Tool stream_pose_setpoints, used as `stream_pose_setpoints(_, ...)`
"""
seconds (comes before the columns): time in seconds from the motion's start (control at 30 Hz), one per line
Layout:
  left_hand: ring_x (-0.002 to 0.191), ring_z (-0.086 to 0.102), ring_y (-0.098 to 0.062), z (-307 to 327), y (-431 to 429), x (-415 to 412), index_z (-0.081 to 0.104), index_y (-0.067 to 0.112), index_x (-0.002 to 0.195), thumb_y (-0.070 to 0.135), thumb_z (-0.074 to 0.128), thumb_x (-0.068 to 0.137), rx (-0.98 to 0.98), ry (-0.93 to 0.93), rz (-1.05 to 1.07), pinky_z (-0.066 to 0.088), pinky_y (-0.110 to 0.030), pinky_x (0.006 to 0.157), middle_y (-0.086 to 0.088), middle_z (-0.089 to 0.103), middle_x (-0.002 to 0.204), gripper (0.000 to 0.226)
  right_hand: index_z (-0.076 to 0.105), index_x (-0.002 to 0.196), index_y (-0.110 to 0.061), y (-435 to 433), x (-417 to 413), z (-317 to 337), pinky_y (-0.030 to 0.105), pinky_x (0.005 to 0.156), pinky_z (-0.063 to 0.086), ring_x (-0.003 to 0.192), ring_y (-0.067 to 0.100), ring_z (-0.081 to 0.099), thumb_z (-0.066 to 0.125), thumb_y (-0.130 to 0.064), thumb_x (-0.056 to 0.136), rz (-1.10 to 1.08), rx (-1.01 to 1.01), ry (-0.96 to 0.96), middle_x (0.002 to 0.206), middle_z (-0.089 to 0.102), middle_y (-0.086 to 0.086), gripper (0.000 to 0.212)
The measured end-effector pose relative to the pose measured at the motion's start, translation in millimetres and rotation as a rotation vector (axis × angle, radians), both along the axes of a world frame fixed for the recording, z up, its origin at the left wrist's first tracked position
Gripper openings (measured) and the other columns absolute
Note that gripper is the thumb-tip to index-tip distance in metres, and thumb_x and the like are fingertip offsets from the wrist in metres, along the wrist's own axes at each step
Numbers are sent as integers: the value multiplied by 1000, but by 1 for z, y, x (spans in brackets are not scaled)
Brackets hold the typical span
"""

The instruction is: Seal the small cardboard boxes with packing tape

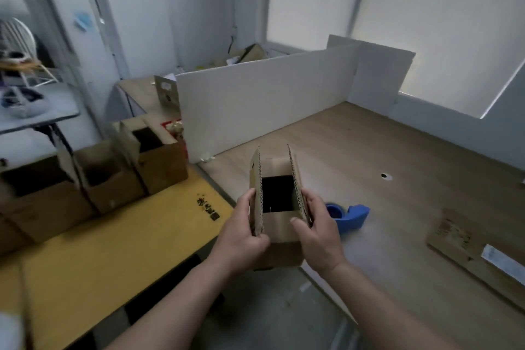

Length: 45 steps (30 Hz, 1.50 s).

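The pale wood-grain laminate table [355,150] lay ahead and a yellow-topped table [127,250] to the left, the latter carrying a row of open brown cardboard cartons [113,179]. The small brown corrugated cardboard box [281,236] was held up in both hands, apparently clear of any surface, over the near-left corner of the wood-grain table. Judged light, since it appeared empty; its walls were judged stiff enough to bear a grip but liable to buckle under a hard squeeze, with a dry, non-slip surface. Best taken by the two opposite side walls, below the flaps. Its top was unsealed: two long flaps [257,187] stood upright with fluted edges exposed, the interior dark, and no tape was visible. The left hand [241,239] gripped the left wall, fingers curled round it. The right hand [321,236] clasped the right wall, thumb on the near face. A blue plastic tape dispenser [352,216] lay on the table just behind the right hand, untouched.
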<state>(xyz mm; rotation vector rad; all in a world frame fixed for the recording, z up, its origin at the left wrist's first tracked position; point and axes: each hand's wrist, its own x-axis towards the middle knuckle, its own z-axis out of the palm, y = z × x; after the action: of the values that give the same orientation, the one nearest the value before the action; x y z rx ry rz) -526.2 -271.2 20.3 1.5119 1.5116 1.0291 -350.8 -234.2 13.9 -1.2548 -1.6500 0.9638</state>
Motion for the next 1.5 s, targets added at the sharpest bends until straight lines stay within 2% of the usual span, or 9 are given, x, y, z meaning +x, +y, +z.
stream_pose_setpoints(0.2,113,61,-14,-9,-45,-103,22,43,148,26,68,72,-30,28,220,56,-41,92,14,51,133,90,49,131,-37,-13,-111,-7,17,84,51,109,1,61,58,-28,77,178,13,2,119,64,-16,55)
stream_pose_setpoints(0.53,114,59,-12,-18,-121,-220,20,44,148,23,66,72,-142,-17,579,55,-36,93,21,50,128,91,38,135,-46,-34,-266,-24,15,77,53,110,-11,53,61,-23,93,608,-45,-38,120,54,-32,54)
stream_pose_setpoints(0.67,113,62,-15,-24,-151,-254,22,46,147,24,61,67,-175,-29,767,54,-42,94,12,56,134,91,39,135,-48,-41,-322,-37,29,86,57,108,-9,57,62,-23,89,773,-95,-77,117,57,-32,57)
stream_pose_setpoints(0.77,112,62,-11,-21,-175,-274,21,41,150,19,59,68,-208,-24,887,55,-35,92,12,58,130,92,38,135,-51,-52,-361,-41,42,92,56,110,-1,58,60,-31,80,890,-123,-112,119,58,-30,63)
stream_pose_setpoints(0.93,111,62,-10,-26,-211,-304,23,42,148,18,63,73,-229,-14,1045,55,-32,87,21,56,128,89,34,134,-56,-80,-413,-46,45,90,56,111,7,58,60,-29,78,1048,-144,-144,122,56,-26,67)
stream_pose_setpoints(1.1,112,60,-7,-33,-247,-340,24,42,148,20,68,73,-241,-6,1144,55,-34,90,20,54,130,89,32,141,-45,-113,-463,-49,33,85,55,106,1,55,60,-20,87,1150,-126,-210,124,56,-14,66)
stream_pose_setpoints(1.2,112,61,-7,-39,-273,-376,26,43,146,22,70,73,-253,-26,1177,54,-37,93,20,55,131,88,33,141,-45,-138,-502,-54,37,85,55,105,5,57,58,-27,80,1170,-123,-233,124,59,-12,68)
stream_pose_setpoints(1.4,111,57,-2,-52,-334,-473,27,42,146,18,74,81,-272,-34,1177,44,-11,78,25,52,126,84,32,140,-44,-201,-597,-70,39,85,53,105,15,59,53,-35,71,1186,-132,-271,123,60,-13,73)
stream_pose_setpoints(1.5,118,55,-9,-61,-364,-524,25,43,148,23,73,80,-330,-18,1172,47,-24,89,19,53,133,86,34,142,-40,-232,-646,-78,33,84,49,104,15,58,54,-32,71,1169,-153,-300,120,61,-13,74)
